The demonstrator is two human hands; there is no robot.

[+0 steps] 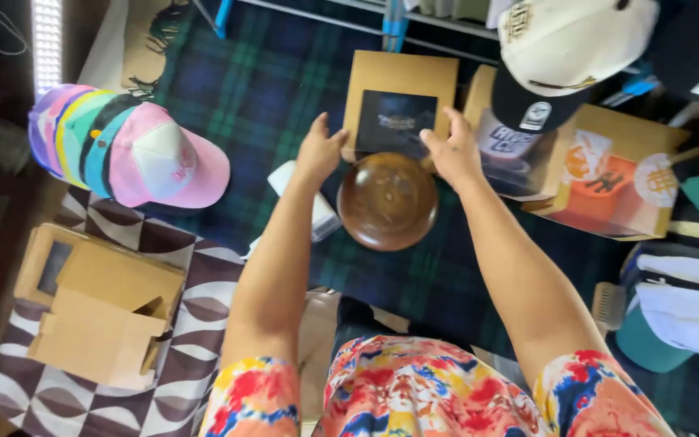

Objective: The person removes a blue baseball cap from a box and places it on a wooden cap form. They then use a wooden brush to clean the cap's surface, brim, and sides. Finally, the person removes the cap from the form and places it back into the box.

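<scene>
- I see the left hand (pixel 318 151) and right hand (pixel 451 152), fingers open, gripping nothing, flanking the cardboard box (pixel 399 103).
- Box lies on the plaid blanket (pixel 269 89), touching the brown wooden bowl (pixel 387 201) near its far edge.

The cardboard box (pixel 399 95) has its near edge hidden behind the brown wooden bowl (pixel 387 201). Both hands' fingertips blur against the box, so contact cannot be judged. The white cap (pixel 569 40) is cut by the top edge, the folded white cloth (pixel 689 311) by the right.
</scene>
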